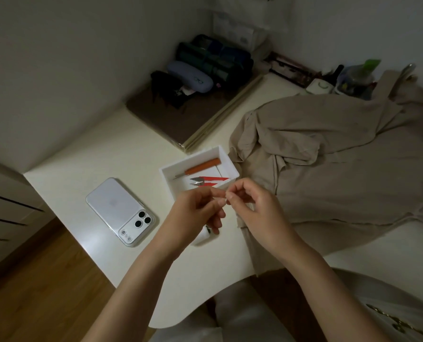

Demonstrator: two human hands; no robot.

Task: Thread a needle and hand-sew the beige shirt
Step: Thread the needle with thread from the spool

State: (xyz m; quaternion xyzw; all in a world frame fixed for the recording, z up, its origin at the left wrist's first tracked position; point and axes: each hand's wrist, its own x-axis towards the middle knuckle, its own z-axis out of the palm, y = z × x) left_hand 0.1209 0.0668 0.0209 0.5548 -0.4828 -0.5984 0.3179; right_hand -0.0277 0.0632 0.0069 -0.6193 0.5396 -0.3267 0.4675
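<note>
Left hand [198, 209] and right hand [253, 206] meet fingertip to fingertip. Left fingers [214, 193] pinch thumb to forefinger; right fingers [233, 193] do the same, other fingers loosely curled. Whatever is pinched is too small to make out, so I cannot tell what is held.

Directly under and just beyond the fingers: open white plastic box [226, 157] on the cream table [101, 156], holding a thin orange-handled tool [201, 168] and red-handled thread snips [209, 181] side by side.

Right of the fingers, touching the box: crumpled beige shirt [341, 164], spread over the table, one edge hanging off the front below the right hand.

Left of the fingers, apart from the box: white smartphone in a clear case [120, 209], face down.

Far beyond the fingers: flat brown pad [180, 117], lilac glasses case [190, 76] on it.
</note>
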